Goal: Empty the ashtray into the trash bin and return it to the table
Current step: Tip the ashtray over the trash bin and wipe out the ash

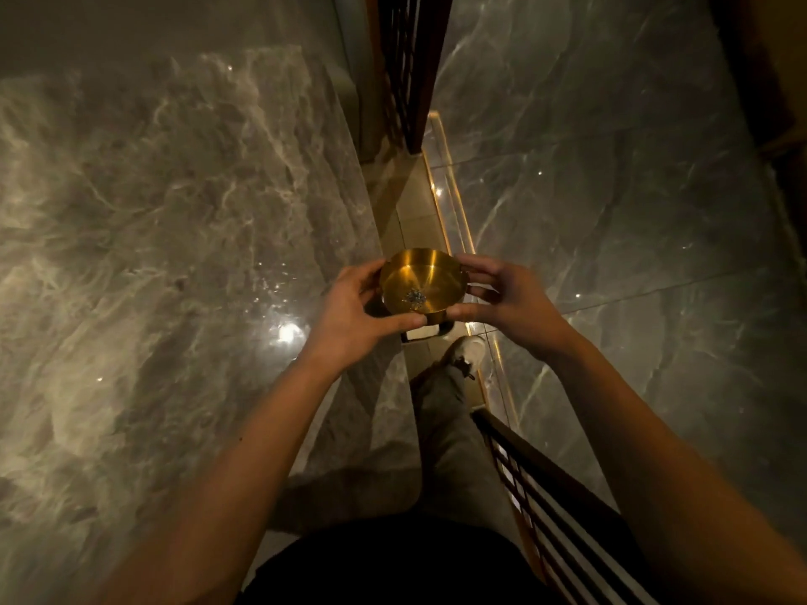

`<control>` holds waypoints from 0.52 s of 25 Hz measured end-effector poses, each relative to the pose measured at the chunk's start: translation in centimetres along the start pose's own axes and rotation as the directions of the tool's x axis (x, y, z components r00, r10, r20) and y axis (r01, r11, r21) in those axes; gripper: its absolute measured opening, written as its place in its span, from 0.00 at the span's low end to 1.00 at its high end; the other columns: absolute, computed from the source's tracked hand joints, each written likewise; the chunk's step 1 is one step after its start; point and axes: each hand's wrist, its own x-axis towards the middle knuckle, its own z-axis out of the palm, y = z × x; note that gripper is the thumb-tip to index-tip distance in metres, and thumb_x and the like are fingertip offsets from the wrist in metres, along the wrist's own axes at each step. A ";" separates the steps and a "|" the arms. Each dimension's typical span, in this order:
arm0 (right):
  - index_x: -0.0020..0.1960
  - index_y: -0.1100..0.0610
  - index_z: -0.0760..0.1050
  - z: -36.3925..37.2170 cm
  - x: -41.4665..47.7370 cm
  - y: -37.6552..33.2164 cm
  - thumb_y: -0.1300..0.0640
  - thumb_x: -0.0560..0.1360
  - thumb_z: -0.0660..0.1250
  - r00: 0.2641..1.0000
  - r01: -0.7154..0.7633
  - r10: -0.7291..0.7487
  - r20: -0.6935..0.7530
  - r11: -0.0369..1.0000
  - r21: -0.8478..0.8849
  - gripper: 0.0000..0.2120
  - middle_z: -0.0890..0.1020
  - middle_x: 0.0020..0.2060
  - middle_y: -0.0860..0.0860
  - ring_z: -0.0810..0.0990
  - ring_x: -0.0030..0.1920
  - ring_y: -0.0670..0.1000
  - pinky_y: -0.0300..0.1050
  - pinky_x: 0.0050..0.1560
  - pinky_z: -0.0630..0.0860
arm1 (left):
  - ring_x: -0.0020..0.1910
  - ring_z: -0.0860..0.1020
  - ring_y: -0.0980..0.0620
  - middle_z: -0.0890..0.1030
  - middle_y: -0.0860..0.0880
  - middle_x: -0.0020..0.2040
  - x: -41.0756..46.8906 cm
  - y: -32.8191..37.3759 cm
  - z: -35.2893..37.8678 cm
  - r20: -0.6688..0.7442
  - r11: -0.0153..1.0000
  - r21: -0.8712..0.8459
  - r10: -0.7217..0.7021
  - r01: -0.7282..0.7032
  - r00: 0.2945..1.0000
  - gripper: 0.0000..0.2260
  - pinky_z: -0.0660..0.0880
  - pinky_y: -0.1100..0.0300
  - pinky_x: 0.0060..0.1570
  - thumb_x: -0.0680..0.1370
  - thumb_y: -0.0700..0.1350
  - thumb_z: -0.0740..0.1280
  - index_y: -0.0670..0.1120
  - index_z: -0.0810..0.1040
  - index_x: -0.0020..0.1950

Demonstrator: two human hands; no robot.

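- Ashtray (420,285) is up in the air between both yr hands, held over the edge of the marble counter (153,238) and the floor gap beside it; not resting on anything.
- Left hand (353,316): fingers curled round the near-left rim, thumb along the front edge, closed on the bowl.
- Right hand (506,299): fingers (474,269) wrapped on the right side by the rim notch, thumb low at the front; also closed on it.
- Bowl is gold-toned metal, w/ a small grey clump of ash (415,296) at the bottom. Looks rigid & fairly light, won't flex or crack.
- Polished finish prob slick, so pinch rim to outer wall, not the smooth wall alone.
- Ash is loose: keep it level while carrying, tilt only over the bin.
- No trash bin in view, so I can't tell where it is. Task looks early: ashtray not yet emptied.
- Yr shoe (469,349) & a dark slatted rail (546,495) sit below; watch yr step.
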 end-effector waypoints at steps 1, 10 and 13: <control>0.66 0.52 0.72 -1.0 0.5 0.7 0.53 0.60 0.77 1.000 -0.013 0.013 0.018 1.000 0.025 0.35 0.80 0.59 0.47 0.78 0.61 0.44 0.41 0.62 0.76 | 0.56 0.72 0.65 0.71 0.52 0.65 0.7 0.2 1.1 -0.009 1.000 -0.007 -0.023 0.023 1.000 0.39 0.67 0.84 0.47 0.63 0.42 0.80 0.46 0.69 0.71; 0.62 0.49 0.75 -8.7 4.4 5.8 0.62 0.66 0.77 0.990 -0.111 0.103 0.093 0.991 0.076 0.27 0.81 0.55 0.46 0.80 0.56 0.41 0.34 0.57 0.76 | 0.69 0.71 0.52 0.72 0.47 0.71 6.4 0.3 9.0 -0.003 0.969 -0.088 -0.233 0.232 0.972 0.40 0.69 0.69 0.58 0.65 0.41 0.79 0.44 0.66 0.74; 0.62 0.48 0.75 -9.6 5.7 7.8 0.61 0.66 0.78 0.984 -0.149 0.141 0.112 0.987 0.067 0.27 0.82 0.55 0.46 0.80 0.57 0.41 0.34 0.58 0.75 | 0.65 0.71 0.57 0.73 0.47 0.70 7.9 -0.6 10.4 0.025 0.958 -0.122 -0.260 0.261 0.965 0.39 0.71 0.76 0.50 0.66 0.39 0.78 0.43 0.65 0.75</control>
